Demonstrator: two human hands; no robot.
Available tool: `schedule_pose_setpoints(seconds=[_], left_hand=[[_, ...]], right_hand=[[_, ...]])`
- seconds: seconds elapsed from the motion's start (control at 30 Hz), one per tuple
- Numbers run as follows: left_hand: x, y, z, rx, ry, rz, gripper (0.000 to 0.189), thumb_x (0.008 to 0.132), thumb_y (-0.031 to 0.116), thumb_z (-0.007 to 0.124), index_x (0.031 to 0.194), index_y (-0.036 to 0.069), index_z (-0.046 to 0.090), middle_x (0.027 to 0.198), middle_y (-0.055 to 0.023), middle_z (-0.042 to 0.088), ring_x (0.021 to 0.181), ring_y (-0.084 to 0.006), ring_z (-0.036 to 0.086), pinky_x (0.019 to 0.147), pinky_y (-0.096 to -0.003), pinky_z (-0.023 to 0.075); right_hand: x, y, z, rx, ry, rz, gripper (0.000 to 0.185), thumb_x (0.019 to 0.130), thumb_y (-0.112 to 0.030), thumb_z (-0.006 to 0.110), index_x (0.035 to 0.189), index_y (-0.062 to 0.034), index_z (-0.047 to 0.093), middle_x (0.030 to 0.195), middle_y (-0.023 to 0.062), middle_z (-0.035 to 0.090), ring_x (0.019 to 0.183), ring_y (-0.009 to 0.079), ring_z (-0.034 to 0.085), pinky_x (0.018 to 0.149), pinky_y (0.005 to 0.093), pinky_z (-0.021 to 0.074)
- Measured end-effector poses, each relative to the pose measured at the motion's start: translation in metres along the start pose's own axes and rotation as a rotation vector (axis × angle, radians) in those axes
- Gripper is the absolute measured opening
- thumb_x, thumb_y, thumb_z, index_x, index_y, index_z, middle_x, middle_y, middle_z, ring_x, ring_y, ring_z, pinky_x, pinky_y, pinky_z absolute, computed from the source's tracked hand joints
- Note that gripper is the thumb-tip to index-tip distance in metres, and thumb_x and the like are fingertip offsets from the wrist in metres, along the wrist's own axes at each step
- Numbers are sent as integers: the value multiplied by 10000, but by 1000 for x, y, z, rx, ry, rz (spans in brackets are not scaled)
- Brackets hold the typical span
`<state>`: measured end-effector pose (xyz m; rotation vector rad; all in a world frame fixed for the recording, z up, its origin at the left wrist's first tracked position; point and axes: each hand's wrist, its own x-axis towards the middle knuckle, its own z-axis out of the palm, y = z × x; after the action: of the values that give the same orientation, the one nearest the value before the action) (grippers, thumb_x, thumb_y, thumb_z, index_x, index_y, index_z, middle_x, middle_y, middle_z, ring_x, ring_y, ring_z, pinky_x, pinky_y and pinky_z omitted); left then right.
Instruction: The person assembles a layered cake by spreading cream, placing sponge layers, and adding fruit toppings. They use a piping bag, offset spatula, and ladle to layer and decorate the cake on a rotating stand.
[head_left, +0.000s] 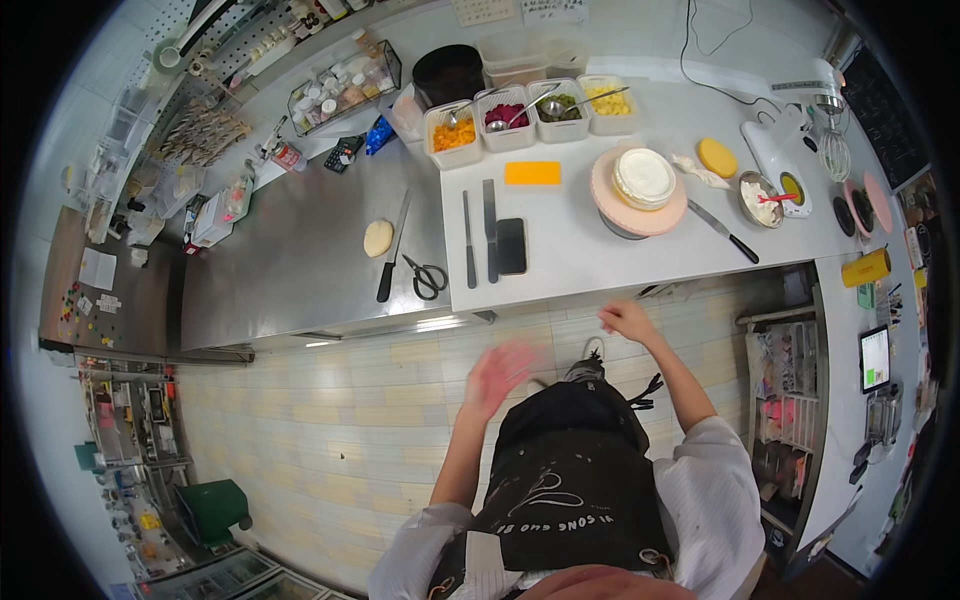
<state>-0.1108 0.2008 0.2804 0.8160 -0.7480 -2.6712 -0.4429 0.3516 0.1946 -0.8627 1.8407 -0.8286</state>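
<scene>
My left hand (504, 375), blurred by motion, is over the floor in front of my apron with its fingers spread and nothing in it. My right hand (630, 321) hangs just off the counter's front edge, fingers loosely bent, with no object seen in it. Beyond it, a white-topped round cake (645, 176) rests on a pink scalloped board (606, 196) on a turntable. A black-handled knife (724, 231) lies to the right of the board. Beside that is a metal bowl (752, 214) of white cream with a red spatula (780, 198).
Tubs hold orange fruit pieces (454, 135), red pieces (504, 116), green pieces (555, 109) and yellow pieces (611, 103). Two spatulas (490, 232), a phone (512, 246) and a yellow scraper (532, 173) lie leftward. Scissors (427, 277), a knife (394, 247) and a round cake layer (379, 238) are on steel.
</scene>
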Motion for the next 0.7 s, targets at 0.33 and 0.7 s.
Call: schedule_pose_setpoints(seconds=[0.33,0.7], left_hand=[[-12,-4,-112,73,458,-12,518,1034,373,496,1439,51,469,1402,-149,575,1263,-278,578,1046,-408,481],[141,58,-38,401,321,-62,466,1043,351,495,1395,48,523,1359,-115,607,1249,-233,579,1067,-376,439]], right_hand=[[-111,124,65,696,-364,213,386,846,-86,771,1200,-36,625,1146,68,671,1023,181,671,918,313,532],[47,101,16,729,16,427,315,893,-162,697,1187,-69,634,1080,27,684,955,131,642,755,288,511]])
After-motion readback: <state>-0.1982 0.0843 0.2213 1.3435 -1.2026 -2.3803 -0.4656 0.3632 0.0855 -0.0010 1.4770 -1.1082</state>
